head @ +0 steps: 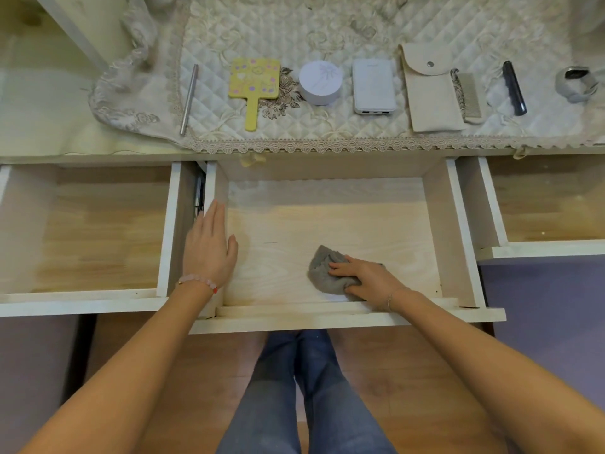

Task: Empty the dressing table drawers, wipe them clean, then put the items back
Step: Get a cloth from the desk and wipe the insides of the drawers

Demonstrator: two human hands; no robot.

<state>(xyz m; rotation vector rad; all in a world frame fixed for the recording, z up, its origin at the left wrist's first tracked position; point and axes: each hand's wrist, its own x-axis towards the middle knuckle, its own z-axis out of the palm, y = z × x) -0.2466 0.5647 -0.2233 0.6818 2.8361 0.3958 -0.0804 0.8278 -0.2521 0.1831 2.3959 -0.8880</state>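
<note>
Currently all three drawers are pulled out. Middle drawer has bare wood inside, apart from a grey cloth on its floor, right of centre and toward the front edge.

Right hand lies palm down on the cloth, fingers laid over it and pressing it to the drawer floor. It is not fisted round the cloth, which bunches out past the fingertips on the left.

Left hand is flat, fingers straight and together, resting on the middle drawer's left wall with the thumb hanging inside. It holds nothing. A beaded bracelet sits on that wrist.

Left drawer and right drawer show only bare wood floors.

Contents are lined up on the quilted cover on the tabletop behind the drawers. Left to right:
- metal rod
- yellow hand mirror
- round white box
- white power bank
- beige pouch with a snap flap
- comb, just beside the pouch
- dark tube
- watch at the far right

Below the drawer front, the person's legs in jeans show over a wood floor.
</note>
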